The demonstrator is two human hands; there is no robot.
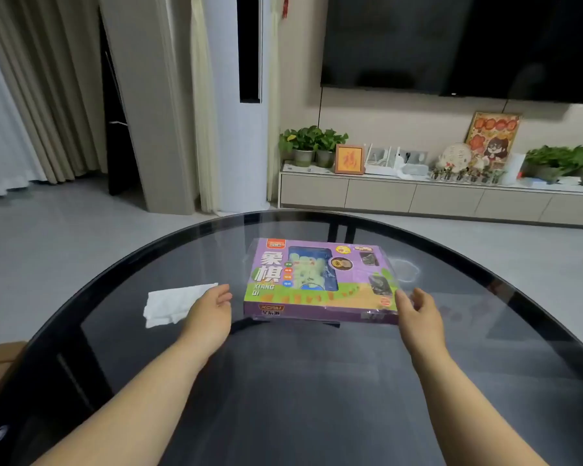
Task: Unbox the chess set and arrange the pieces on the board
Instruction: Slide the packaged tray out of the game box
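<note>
A purple and green chess set box (pixel 320 280), still in clear film, lies flat on the dark glass table (pixel 283 381). A window in its lid shows pale round pieces inside. My left hand (pixel 212 311) hovers just left of the box's near left corner, fingers relaxed, a small gap between them and the box. At the near right corner my right hand (pixel 418 311) is open, its fingertips at or touching the box's edge. Neither hand grips anything.
A crumpled white tissue (pixel 175 304) lies on the table left of my left hand. Beyond the table are a grey floor, a low TV cabinet (pixel 418 196) with plants and frames, and a wall-mounted TV (pixel 461 45).
</note>
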